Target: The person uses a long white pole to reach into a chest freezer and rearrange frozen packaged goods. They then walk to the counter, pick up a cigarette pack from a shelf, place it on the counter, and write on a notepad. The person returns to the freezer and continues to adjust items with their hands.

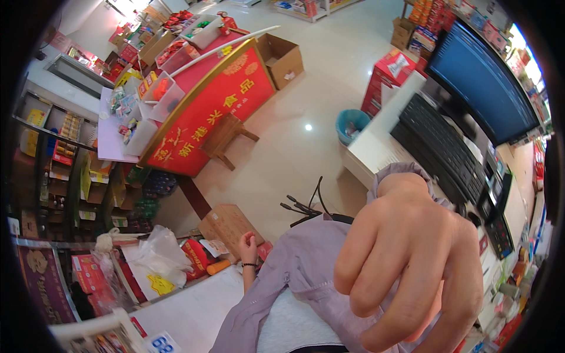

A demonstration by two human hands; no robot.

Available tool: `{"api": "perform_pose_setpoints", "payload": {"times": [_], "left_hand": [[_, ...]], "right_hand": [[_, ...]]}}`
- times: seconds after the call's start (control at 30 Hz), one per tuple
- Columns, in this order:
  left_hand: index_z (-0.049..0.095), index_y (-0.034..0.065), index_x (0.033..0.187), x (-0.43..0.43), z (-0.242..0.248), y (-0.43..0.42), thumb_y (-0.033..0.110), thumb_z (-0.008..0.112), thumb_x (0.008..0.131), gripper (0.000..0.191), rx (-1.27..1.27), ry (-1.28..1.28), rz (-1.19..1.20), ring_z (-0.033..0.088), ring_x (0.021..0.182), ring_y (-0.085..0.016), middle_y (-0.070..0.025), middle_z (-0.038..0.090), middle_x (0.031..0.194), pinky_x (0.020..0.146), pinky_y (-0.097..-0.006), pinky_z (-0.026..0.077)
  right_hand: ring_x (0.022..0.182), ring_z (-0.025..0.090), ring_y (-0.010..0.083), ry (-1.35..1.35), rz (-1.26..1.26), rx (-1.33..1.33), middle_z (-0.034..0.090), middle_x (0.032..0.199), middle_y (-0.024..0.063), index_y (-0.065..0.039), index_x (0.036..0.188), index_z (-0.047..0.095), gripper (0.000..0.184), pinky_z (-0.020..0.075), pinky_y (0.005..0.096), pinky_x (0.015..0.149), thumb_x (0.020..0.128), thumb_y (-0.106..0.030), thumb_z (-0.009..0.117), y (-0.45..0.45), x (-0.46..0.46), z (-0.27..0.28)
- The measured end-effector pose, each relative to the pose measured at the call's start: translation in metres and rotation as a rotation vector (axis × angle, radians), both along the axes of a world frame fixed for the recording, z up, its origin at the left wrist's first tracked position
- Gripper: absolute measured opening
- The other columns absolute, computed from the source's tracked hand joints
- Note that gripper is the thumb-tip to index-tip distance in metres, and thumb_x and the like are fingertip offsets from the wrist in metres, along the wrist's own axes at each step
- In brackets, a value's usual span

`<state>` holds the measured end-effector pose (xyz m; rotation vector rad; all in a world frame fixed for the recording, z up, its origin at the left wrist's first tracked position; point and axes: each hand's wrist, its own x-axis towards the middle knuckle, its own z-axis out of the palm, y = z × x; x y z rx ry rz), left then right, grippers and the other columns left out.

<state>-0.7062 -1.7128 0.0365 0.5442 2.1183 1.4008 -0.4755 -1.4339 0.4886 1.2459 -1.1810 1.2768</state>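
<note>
My right hand (410,256) fills the lower right of the view, raised close to the camera. Its fingers are bent and somewhat apart, with nothing visible in them; the palm side is hidden. A light purple sleeve (404,170) ends at its wrist. Farther down on the left, my left hand (248,249) wears a dark bead bracelet (249,264). Its fingers are loosely curled, and I see no object in it. Beside that hand are a cardboard box (229,225) and an orange cylindrical item (218,266). The white counter top (194,304) lies near its forearm.
At right, a white desk (375,141) carries a black keyboard (441,145) and a monitor (485,79). Black cables (306,209) stick up before me. A wooden stool (227,137) stands by a red display table (212,119). Beyond the desk is a blue bin (351,125).
</note>
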Motion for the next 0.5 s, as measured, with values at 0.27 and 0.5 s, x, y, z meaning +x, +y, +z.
{"api": "perform_pose_setpoints", "payload": {"times": [0.27,0.5], "left_hand": [[0.057,0.0003,0.103,-0.120,0.015,0.123,0.011,0.054,0.086,0.021,-0.109,0.078,0.025,0.059,0.081,-0.013,-0.0067,0.063,0.093,0.072,-0.0255,0.048],[0.058,-0.0006,0.100,-0.231,0.004,0.291,0.012,0.054,0.085,0.020,-0.405,0.031,-0.216,0.059,0.083,-0.014,-0.0076,0.063,0.093,0.074,-0.0264,0.048]], "right_hand": [[0.039,0.041,0.0084,0.043,-0.024,-0.222,0.060,0.067,0.0096,-0.010,0.081,0.066,0.026,0.0270,0.0227,0.036,0.093,-0.005,0.043,0.120,-0.140,0.016],[0.041,0.042,0.0070,-0.076,-0.281,-0.255,0.061,0.071,0.0107,-0.009,0.081,0.066,0.026,0.0297,0.0215,0.036,0.092,-0.002,0.043,0.240,-0.233,-0.007]]}}
